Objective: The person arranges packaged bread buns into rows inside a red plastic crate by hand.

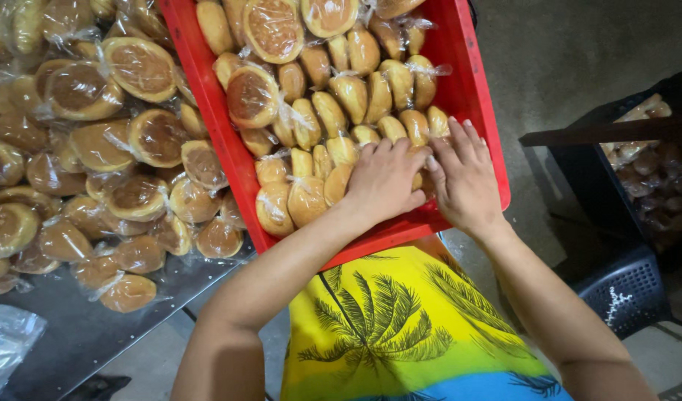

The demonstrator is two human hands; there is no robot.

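Observation:
A red plastic crate point(467, 89) rests against my lap, packed with round golden buns in clear plastic wrap point(333, 104), most standing on edge in rows. My left hand point(385, 182) lies palm down on the buns at the crate's near right corner, fingers together. My right hand point(467, 178) presses flat beside it, fingers spread over the wrapped buns by the crate's right wall. Neither hand grips anything that I can see. Some buns beneath the hands are hidden.
A large heap of wrapped buns point(96, 163) covers a grey metal table point(74, 334) on the left. A clear plastic bag point(3, 345) lies at its near corner. A dark crate with more wrapped buns point(645, 171) and a dark plastic stool point(627, 286) stand on the right.

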